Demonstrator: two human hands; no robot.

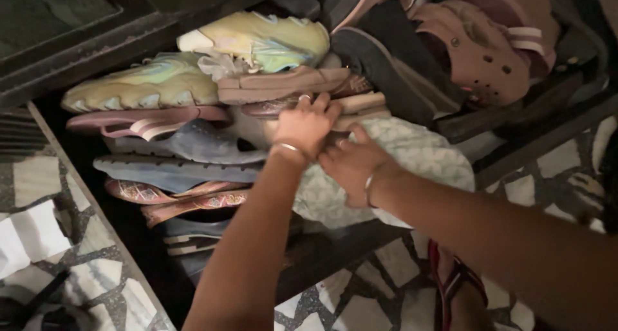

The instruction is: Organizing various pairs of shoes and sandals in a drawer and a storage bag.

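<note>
Two hands work in a crowded shoe rack (515,122). Left hand (308,122) sits on top of the stacked sandals (283,86), fingers curled onto a brown sole; can't tell if it's actually gripping. Right hand (353,163) lies flat, fingers pressing down on a pale patterned cloth bag (418,154) on the shelf, just below the sandals. Pale green sneakers (257,41) above, blue slippers (187,157) left, pink clog (483,54) right. Mosaic floor (360,305) below.

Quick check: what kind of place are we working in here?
Likely a home shoe rack: sneakers, sandals and a clog are stacked on dark shelves above a mosaic floor.
</note>
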